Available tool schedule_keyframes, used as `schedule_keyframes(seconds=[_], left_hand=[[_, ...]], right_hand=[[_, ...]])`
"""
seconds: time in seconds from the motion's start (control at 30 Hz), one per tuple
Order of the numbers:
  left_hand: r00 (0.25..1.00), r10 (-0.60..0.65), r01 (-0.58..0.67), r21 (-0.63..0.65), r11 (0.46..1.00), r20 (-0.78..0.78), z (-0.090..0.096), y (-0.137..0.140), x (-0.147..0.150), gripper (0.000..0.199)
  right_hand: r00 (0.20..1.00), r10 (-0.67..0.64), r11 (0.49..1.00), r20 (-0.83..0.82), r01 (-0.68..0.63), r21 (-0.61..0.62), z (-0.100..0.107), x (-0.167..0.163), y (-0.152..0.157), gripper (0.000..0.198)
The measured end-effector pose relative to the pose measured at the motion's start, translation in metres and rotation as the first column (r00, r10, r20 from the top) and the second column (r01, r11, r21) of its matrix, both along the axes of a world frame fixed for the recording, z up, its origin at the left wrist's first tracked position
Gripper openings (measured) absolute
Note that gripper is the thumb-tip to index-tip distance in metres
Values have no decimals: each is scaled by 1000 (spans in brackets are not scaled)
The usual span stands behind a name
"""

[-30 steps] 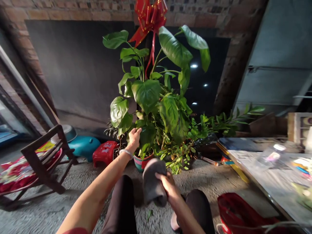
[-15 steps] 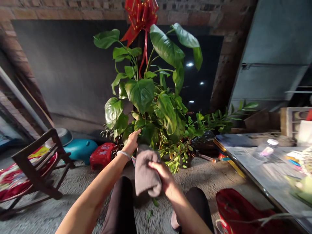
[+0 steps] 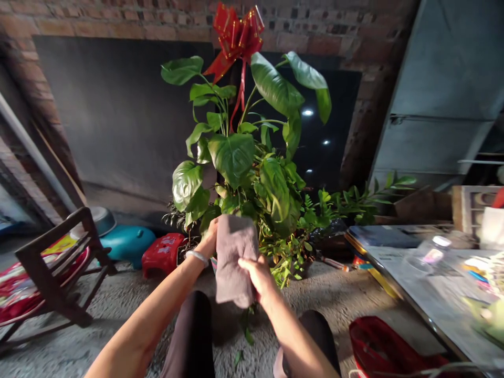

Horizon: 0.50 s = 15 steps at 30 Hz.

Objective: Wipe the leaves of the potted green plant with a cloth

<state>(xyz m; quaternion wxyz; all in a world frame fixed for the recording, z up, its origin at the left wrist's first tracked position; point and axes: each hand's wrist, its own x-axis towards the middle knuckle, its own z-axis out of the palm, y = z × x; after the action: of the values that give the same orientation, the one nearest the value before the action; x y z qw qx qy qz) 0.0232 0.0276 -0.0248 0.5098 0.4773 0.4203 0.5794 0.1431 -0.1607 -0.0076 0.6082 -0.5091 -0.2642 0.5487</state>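
Observation:
A folded grey-brown cloth [image 3: 235,252] is upright in front of the lower part of a big leafy plant [image 3: 232,155]. My right hand [image 3: 260,278] grips its right side, thumb pressed on the near face. At the cloth's upper left edge is my left hand [image 3: 209,240], wearing a pale bracelet [image 3: 198,256] on the wrist. The cloth and leaves hide the left fingers, so I cannot tell whether they hold a leaf or the cloth. A red ribbon bow [image 3: 238,34] tops the plant.
To the left stand a wooden chair [image 3: 59,273], a teal plastic stool [image 3: 128,242] and a red stool [image 3: 163,252]. A cluttered table [image 3: 425,294] runs along the right, with a red bag [image 3: 378,341] beside it. Fallen leaves [image 3: 248,336] lie on the rough floor.
The cloth has turned more upright and flatter in my right hand. My left hand has come down slightly, its fingers passing behind the cloth. The view has shifted a little.

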Motion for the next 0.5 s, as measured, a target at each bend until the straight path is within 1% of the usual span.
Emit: schedule_keyframes(seconds=[0.07,0.1,0.13,0.17,0.2,0.23,0.27,0.3,0.33,0.37,0.4,0.43,0.47,0.5], left_hand=[[999,-29,28,-43,999,-25,-3,-2,-7,41],[998,-35,32,-59,998,-46,-4,-3,-12,43],[997,-25,22,-37,999,-78,-6,-5,-18,44],[992,10,-8,19,1000,-124,-8,-7,-25,44],[981,78,-60,103,993,-178,-10,-8,-34,43],[957,175,-130,199,971,-231,-13,-8,-44,41],[919,288,-210,283,936,-270,-16,-8,-55,38],[872,395,-296,332,896,-290,-18,-5,-67,35],[823,484,-384,336,860,-297,-21,-1,-80,33],[783,547,-467,301,831,-297,-23,4,-92,33],[757,584,-534,239,811,-291,-25,11,-103,35],[750,602,-580,163,798,-276,-26,18,-112,37],[769,590,-589,85,804,-246,-26,25,-119,40],[813,545,-555,11,832,-205,-26,32,-123,41]], right_hand=[[999,3,999,35,-2,-48,-22,-1,-19,33],[998,5,998,63,-2,-60,-29,2,-29,31],[996,9,998,89,-3,-62,-33,7,-38,29],[994,12,998,108,-6,-59,-34,12,-46,27],[993,19,999,116,-13,-53,-33,18,-52,25],[993,29,999,112,-24,-45,-30,23,-56,24],[994,37,999,106,-33,-40,-27,28,-59,22],[993,41,999,108,-37,-38,-24,32,-60,20],[992,34,999,123,-30,-39,-22,34,-61,19],[989,19,999,145,-13,-39,-20,37,-62,18],[985,0,999,172,6,-33,-18,39,-62,19],[980,-18,999,196,23,-25,-15,40,-62,21],[976,-24,1000,214,27,-13,-10,41,-62,24],[974,-24,1000,227,23,5,-3,42,-60,27]])
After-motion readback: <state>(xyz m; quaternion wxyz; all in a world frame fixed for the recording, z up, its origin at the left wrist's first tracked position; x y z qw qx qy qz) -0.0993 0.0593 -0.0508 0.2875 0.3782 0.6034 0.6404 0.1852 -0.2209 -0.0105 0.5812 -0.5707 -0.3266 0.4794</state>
